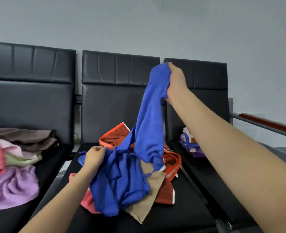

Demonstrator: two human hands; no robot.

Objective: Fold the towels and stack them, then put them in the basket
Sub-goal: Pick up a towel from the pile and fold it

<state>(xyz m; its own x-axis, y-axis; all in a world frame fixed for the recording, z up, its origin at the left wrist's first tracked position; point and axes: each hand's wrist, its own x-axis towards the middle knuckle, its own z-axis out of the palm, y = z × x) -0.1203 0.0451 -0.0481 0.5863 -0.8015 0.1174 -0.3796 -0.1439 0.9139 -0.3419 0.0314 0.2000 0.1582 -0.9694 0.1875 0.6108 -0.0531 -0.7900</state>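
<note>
Fingers [100,149] pinching blue towel [149,118] edge

Row of three black padded leatherette seats [112,105] with tall backs, taken as landmark. On its middle seat: heap of crumpled towels [157,187], red, tan, pink, blue. Left seat: pile of pink, purple, green, brown cloths [16,165]. Right seat: small blue-and-white patterned bundle [188,144].
</note>
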